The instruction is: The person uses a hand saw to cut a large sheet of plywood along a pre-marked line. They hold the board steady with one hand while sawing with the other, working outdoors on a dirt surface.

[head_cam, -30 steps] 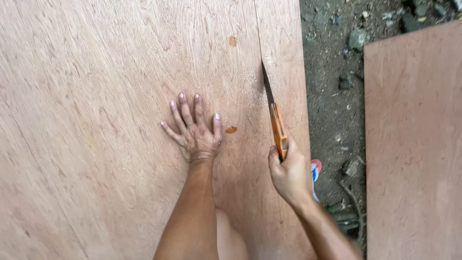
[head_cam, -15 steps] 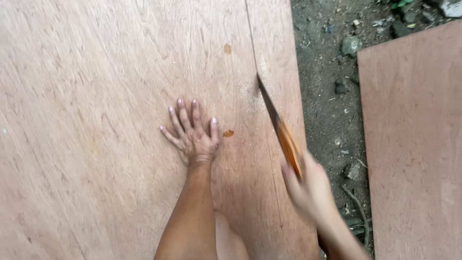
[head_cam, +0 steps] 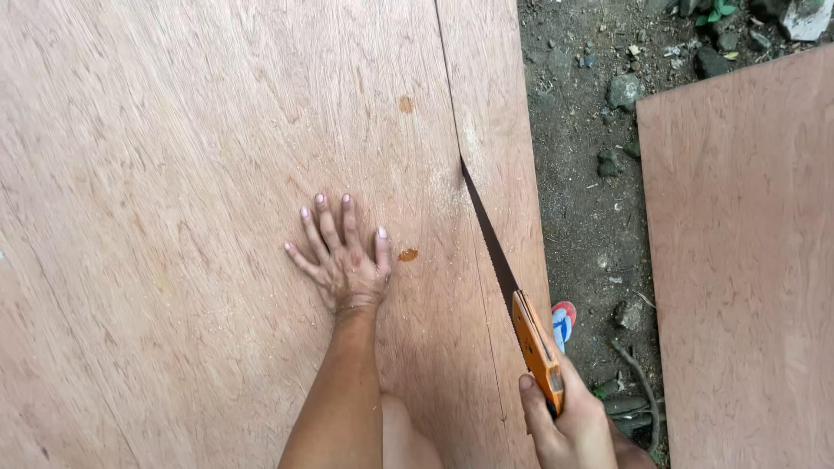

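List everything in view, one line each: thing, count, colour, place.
plywood sheet: one, pinkish brown, fills the left and centre, with a cut line running down it
second plywood sheet: one, reddish brown, right edge
hand saw: one, dark blade, orange handle, in the cut
stones: several, grey, on the dirt between the sheets
sandal: one, red and blue, partly hidden beside the saw
left hand: flat on the sheet, fingers spread
right hand: gripping the saw handle

Outdoors, under flat daylight. Bare dark dirt ground (head_cam: 582, 165) strewn with grey stones (head_cam: 624, 89), twigs and small debris. At the right, 1 reddish-brown plywood sheet (head_cam: 747, 278) lying flat. Green leaves (head_cam: 718, 12) at the top edge.
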